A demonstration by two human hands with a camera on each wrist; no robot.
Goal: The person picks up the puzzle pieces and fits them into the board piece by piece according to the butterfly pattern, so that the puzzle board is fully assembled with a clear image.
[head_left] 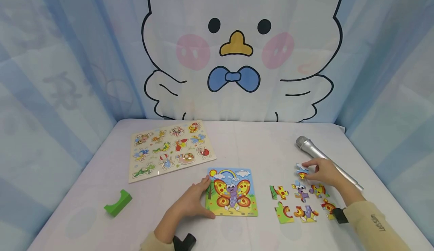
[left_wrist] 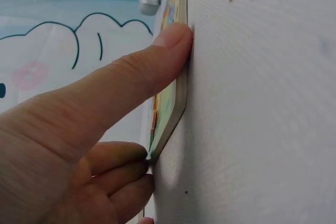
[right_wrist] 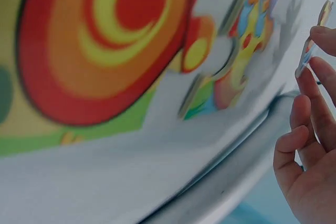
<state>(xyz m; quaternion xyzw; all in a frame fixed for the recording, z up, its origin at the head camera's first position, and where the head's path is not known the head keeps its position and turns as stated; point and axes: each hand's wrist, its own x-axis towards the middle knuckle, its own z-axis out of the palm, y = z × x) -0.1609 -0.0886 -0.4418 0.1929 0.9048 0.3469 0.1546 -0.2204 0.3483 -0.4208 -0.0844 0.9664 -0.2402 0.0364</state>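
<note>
In the head view a square butterfly puzzle board [head_left: 232,194] lies at the middle of the table. My left hand [head_left: 193,199] holds it at the left side, the thumb [left_wrist: 173,35] against one edge and the fingers [left_wrist: 118,156] bent at a corner. At the right my right hand [head_left: 325,172] pinches a small puzzle piece [head_left: 301,171] between thumb and fingers; its thin edge [right_wrist: 307,51] shows in the right wrist view. Below that hand several loose butterfly pieces lie face up, among them a bottom middle piece [head_left: 306,213] and a left piece [head_left: 279,192].
A silver microphone [head_left: 325,158] lies slanting behind my right hand and forearm. At the back left is a wooden insect puzzle board [head_left: 171,149]. A green arched block [head_left: 118,203] lies at the left. Printed curtains [head_left: 234,104] surround the white table [head_left: 162,202].
</note>
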